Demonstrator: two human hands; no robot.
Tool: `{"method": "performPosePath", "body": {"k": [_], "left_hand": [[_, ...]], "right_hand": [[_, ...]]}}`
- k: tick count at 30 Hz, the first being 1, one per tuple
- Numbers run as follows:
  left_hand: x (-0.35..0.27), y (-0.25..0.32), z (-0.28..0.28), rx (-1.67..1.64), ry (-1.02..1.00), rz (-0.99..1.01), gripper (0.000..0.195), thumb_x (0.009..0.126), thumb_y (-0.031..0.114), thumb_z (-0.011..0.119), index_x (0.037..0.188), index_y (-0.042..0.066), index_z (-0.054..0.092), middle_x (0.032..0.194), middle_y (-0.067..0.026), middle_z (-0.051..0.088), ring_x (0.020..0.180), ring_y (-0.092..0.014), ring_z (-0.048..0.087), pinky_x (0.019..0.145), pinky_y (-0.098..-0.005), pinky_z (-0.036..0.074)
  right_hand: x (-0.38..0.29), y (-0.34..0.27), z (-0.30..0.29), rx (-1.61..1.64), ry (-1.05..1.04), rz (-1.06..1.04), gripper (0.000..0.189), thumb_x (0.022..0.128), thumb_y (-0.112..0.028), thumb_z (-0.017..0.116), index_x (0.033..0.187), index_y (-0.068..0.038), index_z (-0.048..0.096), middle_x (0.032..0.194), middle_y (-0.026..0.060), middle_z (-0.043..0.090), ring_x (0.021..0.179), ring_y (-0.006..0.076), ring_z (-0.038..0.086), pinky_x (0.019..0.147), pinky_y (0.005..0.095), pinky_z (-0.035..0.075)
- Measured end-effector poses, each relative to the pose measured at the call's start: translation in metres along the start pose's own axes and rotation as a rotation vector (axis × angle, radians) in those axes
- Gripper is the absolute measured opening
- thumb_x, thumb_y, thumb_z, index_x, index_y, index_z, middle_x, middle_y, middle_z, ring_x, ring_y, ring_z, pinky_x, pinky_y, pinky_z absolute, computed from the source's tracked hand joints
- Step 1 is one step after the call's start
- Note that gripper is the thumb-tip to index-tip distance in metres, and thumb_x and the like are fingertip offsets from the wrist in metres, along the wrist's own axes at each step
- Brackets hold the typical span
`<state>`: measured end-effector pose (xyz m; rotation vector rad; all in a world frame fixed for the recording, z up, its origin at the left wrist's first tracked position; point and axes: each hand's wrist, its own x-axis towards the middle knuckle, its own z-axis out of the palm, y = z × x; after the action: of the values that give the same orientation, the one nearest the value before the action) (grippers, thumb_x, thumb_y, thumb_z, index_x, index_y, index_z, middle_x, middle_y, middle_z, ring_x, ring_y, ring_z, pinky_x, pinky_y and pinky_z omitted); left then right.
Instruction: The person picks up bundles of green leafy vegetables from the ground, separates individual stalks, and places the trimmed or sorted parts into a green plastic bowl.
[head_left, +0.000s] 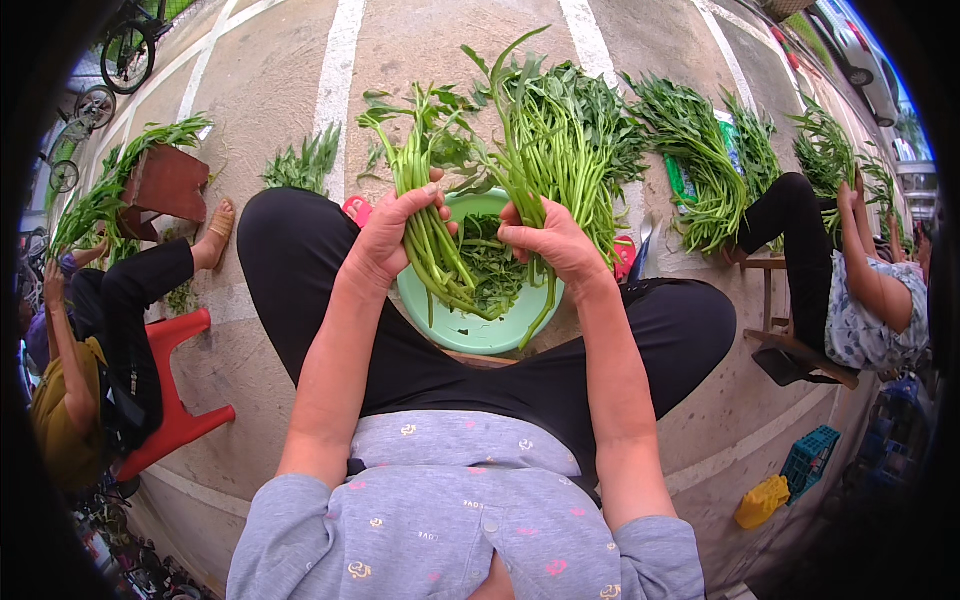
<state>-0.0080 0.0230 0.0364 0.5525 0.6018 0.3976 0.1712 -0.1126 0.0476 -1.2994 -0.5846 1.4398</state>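
My left hand (401, 232) grips a bunch of water spinach (414, 169), its leaves pointing away from me and its stem ends toward me. In my right hand (551, 238) are a few more stalks of water spinach (519, 176), one stem end hanging low. Both hands are above a light green plastic basin (480, 337) between my knees. Loose green leaves and cut bits (491, 259) lie in the basin. Just beyond my right hand, a large pile of water spinach (577, 142) rests on the ground, its stems reaching toward the basin.
More water spinach (697, 165) lies to the right, beside green-and-white packaging (681, 184). A small leafy heap (304, 161) is ahead on the left. People sit on both sides, one on a red plastic stool (169, 375). A teal crate (810, 461) and yellow bag (761, 501) stand at lower right.
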Motion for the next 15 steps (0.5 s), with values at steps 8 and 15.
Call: {"method": "performPosePath", "body": {"k": [8,15], "left_hand": [[-0.001,-0.002,0.002,-0.028,-0.094,-0.012,0.042,0.085,0.013,0.055,0.122,0.002,0.040,0.082,-0.0038,0.055,0.075,-0.014,0.055,0.068,-0.0302,0.051],[-0.006,-0.003,0.011,-0.146,-0.282,-0.049,0.041,0.086,0.014,0.051,0.124,0.003,0.038,0.084,-0.0033,0.049,0.075,-0.014,0.049,0.070,-0.0299,0.050]], "right_hand": [[0.006,0.014,-0.004,0.196,0.102,-0.077,0.018,0.079,-0.007,0.062,0.094,-0.006,0.053,0.111,0.0117,0.052,0.058,0.0090,0.054,0.052,0.0232,0.046],[0.003,0.019,0.019,0.202,-0.126,0.001,0.019,0.078,-0.009,0.062,0.093,-0.004,0.051,0.077,0.0035,0.057,0.059,0.0097,0.054,0.052,0.0231,0.044]]}}
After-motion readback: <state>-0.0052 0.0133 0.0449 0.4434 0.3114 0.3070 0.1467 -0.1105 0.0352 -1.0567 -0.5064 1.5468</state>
